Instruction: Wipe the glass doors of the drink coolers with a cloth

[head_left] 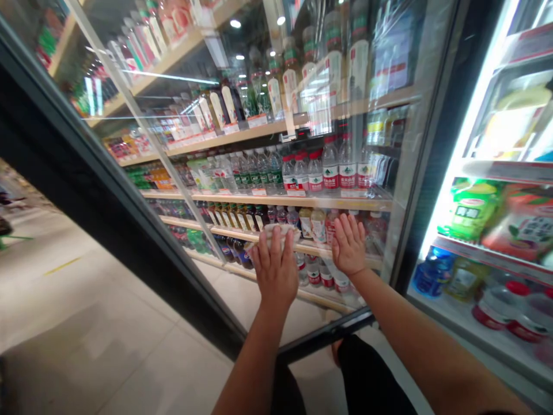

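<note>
As ceiling lights point(235, 23) gleam across it, a tall glass door point(313, 92) slants over most of the view, its dark frame point(138, 230) running down the left and along the bottom. In the glass appear long pale shelves point(341, 203) crowded with bottles, a row of red-capped water bottles point(330, 167) among them. Light tiled floor point(129, 323) spreads out on the left. To the right, a lit fridge point(514, 171) holds bright packets point(474, 210), with more bottles below. The person's legs point(367, 380), in black, show near the door's lower edge. Both bare forearms point(401, 328) reach up from below. The left hand point(276, 265) lies over a cloth point(283, 228), fingers straight and a little apart; where its thumb is cannot be told. The right hand point(349, 248) appears laid palm-first against the glass, fingers extended and close together, thumb to the side. The pale cloth sits bunched under the left fingertips, against the glass, in front of the lower shelves.
</note>
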`<state>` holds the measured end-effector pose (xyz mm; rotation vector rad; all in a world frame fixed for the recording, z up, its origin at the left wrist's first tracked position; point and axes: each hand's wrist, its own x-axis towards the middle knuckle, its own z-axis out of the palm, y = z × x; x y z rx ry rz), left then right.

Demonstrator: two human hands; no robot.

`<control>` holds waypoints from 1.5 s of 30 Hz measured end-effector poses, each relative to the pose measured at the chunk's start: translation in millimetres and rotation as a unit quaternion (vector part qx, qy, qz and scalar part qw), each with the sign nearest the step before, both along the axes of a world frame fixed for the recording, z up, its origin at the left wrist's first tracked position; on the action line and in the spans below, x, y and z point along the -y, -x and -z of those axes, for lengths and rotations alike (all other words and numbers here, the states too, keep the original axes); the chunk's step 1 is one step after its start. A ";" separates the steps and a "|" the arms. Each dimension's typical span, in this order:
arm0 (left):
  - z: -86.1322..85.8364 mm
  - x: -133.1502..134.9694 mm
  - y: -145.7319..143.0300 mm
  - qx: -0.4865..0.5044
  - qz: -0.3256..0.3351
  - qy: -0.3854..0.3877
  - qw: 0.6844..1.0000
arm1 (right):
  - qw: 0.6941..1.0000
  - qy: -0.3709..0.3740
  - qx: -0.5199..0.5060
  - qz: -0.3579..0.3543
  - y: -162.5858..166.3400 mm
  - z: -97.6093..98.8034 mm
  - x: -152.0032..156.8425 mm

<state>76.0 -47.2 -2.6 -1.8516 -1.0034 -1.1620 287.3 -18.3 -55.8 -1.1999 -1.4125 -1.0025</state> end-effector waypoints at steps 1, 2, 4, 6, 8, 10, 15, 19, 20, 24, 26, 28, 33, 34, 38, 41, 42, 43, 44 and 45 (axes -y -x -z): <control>-5.8 -0.5 -0.3 -0.001 0.000 -0.002 1.000 | 1.000 -0.001 0.000 -0.001 -0.2 0.1 -0.1; -13.2 -1.1 -1.1 0.002 -0.001 -0.005 1.000 | 1.000 -0.002 0.000 -0.002 -0.3 0.2 -0.2; -27.7 -2.1 -4.8 0.016 -0.001 -0.009 1.000 | 1.000 -0.007 0.001 -0.003 -0.7 0.0 -0.2; -35.2 -2.5 -11.6 0.030 0.000 -0.010 0.999 | 1.000 -0.011 0.005 -0.005 -1.0 -0.4 0.0; -33.4 -2.7 -20.4 0.032 0.002 -0.007 0.999 | 1.000 -0.011 0.013 -0.007 -1.0 -1.0 0.3; -27.2 -3.3 -28.7 0.007 0.007 -0.006 1.000 | 1.000 -0.012 0.019 -0.008 -0.9 -1.5 0.5; -40.5 -6.9 -36.4 -0.062 0.033 -0.001 0.998 | 1.000 -0.007 0.014 -0.004 -0.8 -0.8 0.0; -69.7 -6.8 -34.6 -0.034 0.030 -0.001 0.999 | 1.000 0.010 0.011 0.001 -1.7 2.3 -1.0; -71.8 -6.1 -34.9 -0.028 0.026 -0.001 0.999 | 1.000 0.010 0.011 0.001 -1.9 2.9 -1.3; -56.3 -3.8 -41.1 -0.041 0.030 0.004 0.999 | 1.000 0.005 0.014 -0.004 -2.1 3.7 -2.0; -46.9 -4.0 -45.5 -0.057 0.040 0.010 0.998 | 1.000 0.006 0.016 -0.010 -2.1 3.8 -1.9; -44.5 -4.7 -50.0 -0.064 0.045 0.013 0.997 | 1.000 0.009 0.017 -0.017 -2.1 4.5 -1.4; -47.6 -7.6 -60.5 -0.067 0.050 0.016 0.996 | 0.999 0.032 0.013 0.002 -2.1 10.3 -1.0; -44.9 -8.2 -62.1 -0.068 0.048 0.016 0.996 | 0.999 0.035 0.012 0.005 -2.1 11.7 -1.3; -30.9 -10.3 -63.7 -0.095 0.060 0.008 0.994 | 1.000 0.009 0.019 0.003 -1.7 13.7 -1.9; -36.6 -10.5 -59.2 -0.114 0.075 0.013 0.991 | 0.999 0.003 0.030 0.019 -1.8 12.4 -0.3; -41.7 -10.2 -57.1 -0.111 0.075 0.016 0.991 | 0.999 0.007 0.030 0.022 -2.0 12.0 0.5; -47.2 -9.7 -54.8 -0.104 0.071 0.017 0.992 | 0.999 0.010 0.030 0.022 -2.3 11.8 1.2; -52.0 -9.1 -52.6 -0.093 0.065 0.017 0.993 | 0.999 0.011 0.030 0.018 -2.5 12.0 1.8; -55.2 -8.5 -50.3 -0.080 0.058 0.015 0.995 | 0.999 0.011 0.029 0.013 -2.8 12.5 2.1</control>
